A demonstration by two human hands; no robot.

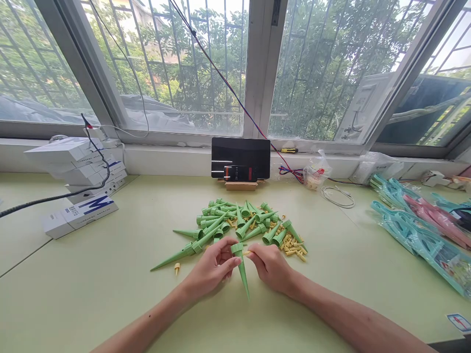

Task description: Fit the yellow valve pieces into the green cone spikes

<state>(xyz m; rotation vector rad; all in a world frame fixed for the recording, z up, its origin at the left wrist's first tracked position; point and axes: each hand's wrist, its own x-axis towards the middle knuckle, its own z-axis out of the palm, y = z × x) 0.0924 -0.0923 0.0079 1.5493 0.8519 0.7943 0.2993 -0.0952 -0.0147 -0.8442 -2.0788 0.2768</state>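
Left hand (213,265) grips a tapered green plastic spike (242,272) around its ribbed cap, tip angled toward the near edge of the smooth, pale green table (331,240). Right hand (271,264) pinches a small yellow plastic peg (246,253) at the spike's side, just below the cap (fingertips hide most of it, can't tell if it's seated).

Just beyond, mid-table: loose pile of matching green spikes (240,218), more yellow pegs (293,246) mostly at its right. One stray yellow peg (177,269) lies left of the pile.

Far edge, middle: black flat screen (241,151), dark phone showing digits (239,173) in front, brown cardboard stand (241,186) below. Far edge, left: stacked white cardboard boxes (79,171). Right edge: clear-bagged teal and pink plastic items (415,220).

Room: grey-framed windows (259,73) behind the far edge, bars and green trees outside, daylight.
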